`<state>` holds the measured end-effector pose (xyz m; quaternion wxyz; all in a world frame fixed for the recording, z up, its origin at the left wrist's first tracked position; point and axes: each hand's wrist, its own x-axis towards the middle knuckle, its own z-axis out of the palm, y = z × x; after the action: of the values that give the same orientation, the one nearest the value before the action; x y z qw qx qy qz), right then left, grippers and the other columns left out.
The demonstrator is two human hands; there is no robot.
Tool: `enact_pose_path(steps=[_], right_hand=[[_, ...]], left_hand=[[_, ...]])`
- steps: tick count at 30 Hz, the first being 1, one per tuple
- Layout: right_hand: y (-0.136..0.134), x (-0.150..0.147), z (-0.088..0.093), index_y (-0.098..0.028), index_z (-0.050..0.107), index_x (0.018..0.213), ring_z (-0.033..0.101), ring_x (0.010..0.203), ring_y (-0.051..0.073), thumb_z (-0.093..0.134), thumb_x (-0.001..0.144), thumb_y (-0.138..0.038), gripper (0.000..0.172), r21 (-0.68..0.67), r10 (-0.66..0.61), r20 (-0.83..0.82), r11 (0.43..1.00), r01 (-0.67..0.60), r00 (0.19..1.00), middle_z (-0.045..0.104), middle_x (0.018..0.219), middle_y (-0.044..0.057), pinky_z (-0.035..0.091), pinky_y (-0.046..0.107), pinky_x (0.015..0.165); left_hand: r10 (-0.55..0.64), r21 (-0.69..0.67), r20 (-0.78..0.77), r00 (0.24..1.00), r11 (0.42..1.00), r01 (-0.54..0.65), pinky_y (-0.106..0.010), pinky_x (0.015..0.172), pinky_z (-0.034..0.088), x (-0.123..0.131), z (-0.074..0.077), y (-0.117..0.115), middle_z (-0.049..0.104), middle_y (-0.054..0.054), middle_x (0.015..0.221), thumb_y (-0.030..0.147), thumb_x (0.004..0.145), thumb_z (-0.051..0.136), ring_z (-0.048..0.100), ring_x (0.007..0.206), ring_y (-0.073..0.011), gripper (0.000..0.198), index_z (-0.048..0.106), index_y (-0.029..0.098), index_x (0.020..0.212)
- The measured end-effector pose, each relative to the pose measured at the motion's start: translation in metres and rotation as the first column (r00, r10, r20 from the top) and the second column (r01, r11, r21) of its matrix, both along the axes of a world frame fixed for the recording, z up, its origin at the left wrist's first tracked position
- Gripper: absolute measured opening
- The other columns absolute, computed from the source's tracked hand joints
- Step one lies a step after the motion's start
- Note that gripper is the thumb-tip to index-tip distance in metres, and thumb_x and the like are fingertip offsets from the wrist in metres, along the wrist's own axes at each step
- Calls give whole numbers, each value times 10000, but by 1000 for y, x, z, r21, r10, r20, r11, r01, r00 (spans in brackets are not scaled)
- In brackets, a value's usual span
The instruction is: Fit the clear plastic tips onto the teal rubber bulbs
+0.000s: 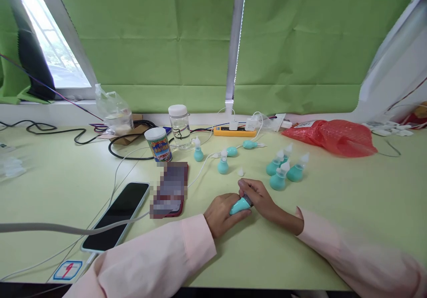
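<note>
My left hand (224, 212) is closed around a teal squeeze bulb (240, 206), low over the near middle of the table. Curled at the bulb's greyish end, my right hand (258, 198) grips it there; its fingers partly hide that end. Just beyond my hands lies a small whitish tip (240, 172). Several similar teal bulbs with clear nozzles stand in a group (278, 180) to the right. Farther back, two more stand upright, one bulb (223, 165) nearer and another bulb (198, 154) to its left. Two bulbs lie on their sides, a bulb (231, 151) and a bulb (249, 144).
Left of my hands lie a red-cased phone (176, 191), partly blurred, and a black-screened phone (116, 215) with cables. Behind them stand a printed can (159, 144) and a lidded clear jar (180, 129). An orange power strip (233, 132) and a red plastic bag (336, 138) lie at the back.
</note>
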<state>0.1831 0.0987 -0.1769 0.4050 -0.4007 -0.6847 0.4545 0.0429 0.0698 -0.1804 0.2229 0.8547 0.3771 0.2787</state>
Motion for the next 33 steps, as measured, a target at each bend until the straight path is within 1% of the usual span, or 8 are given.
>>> enact_pose_path(steps=[3, 6, 8, 15, 20, 24, 28, 33], right_hand=[[5, 0, -1, -162, 406, 510, 285, 371, 56, 431, 734, -472, 383, -200, 26, -92, 979, -44, 995, 293, 414, -61, 214, 184, 344], [11, 3, -1, -177, 347, 518, 190, 329, 39, 460, 717, -458, 362, -439, -23, -260, 893, -97, 965, 231, 389, -86, 164, 176, 318], [12, 4, -2, -183, 323, 537, 166, 327, 34, 467, 719, -456, 359, -509, -56, -352, 849, -141, 934, 214, 386, -95, 151, 171, 320], [5, -1, -12, -188, 351, 628, 225, 362, 24, 628, 627, -371, 332, -400, -80, -361, 913, -77, 929, 330, 410, -101, 175, 149, 355], [6, -2, -15, -151, 423, 569, 291, 405, 23, 725, 488, -305, 349, -384, -117, -287, 923, -2, 951, 379, 459, -82, 230, 162, 379], [6, -4, -17, -120, 560, 615, 407, 495, 63, 754, 414, -278, 321, -301, -73, -219, 954, 4, 973, 484, 540, -31, 326, 191, 439], [5, -2, -18, -121, 615, 749, 446, 542, 79, 713, 508, -311, 322, -294, -1, -242, 953, -72, 970, 541, 638, 6, 360, 205, 474], [4, 2, -14, -126, 616, 687, 438, 530, 81, 669, 578, -316, 225, -223, 107, -308, 958, -181, 945, 517, 588, -5, 375, 214, 495]], left_hand=[[-16, 14, 29, 999, 1000, 16, -236, 600, 389, 0, -1, -1, 529, -4, 689, 319, 820, 378, 502, 650, -136, 201, 519, 175, 827], [-82, 95, 25, 996, 992, 79, -260, 657, 400, -1, 1, -2, 526, -25, 764, 302, 799, 414, 497, 723, -153, 186, 514, 179, 894], [-42, 135, 51, 998, 990, 35, -282, 705, 399, -2, 4, -3, 499, -49, 849, 298, 784, 437, 476, 796, -168, 195, 501, 176, 922], [412, 100, 123, 903, 900, -424, -368, 771, 374, -5, 4, 9, 393, -60, 861, 303, 831, 326, 407, 858, -193, 212, 439, 166, 947], [435, 45, 129, 891, 895, -444, -392, 815, 352, -6, -12, 22, 414, -91, 955, 203, 807, 340, 398, 913, -202, 232, 375, 142, 1028], [478, 48, 191, 858, 868, -494, -402, 837, 332, -5, -10, 19, 407, -83, 1019, 102, 719, 409, 367, 976, -213, 354, 356, 176, 1061], [487, 177, 204, 849, 835, -521, -420, 868, 292, -2, -1, 7, 349, -85, 1097, 132, 720, 443, 315, 1045, -231, 304, 435, 204, 1015], [418, 368, 140, 898, 820, -439, -422, 833, 279, -4, 2, -1, 390, -71, 1094, 206, 771, 451, 320, 1012, -243, 201, 564, 249, 931]])
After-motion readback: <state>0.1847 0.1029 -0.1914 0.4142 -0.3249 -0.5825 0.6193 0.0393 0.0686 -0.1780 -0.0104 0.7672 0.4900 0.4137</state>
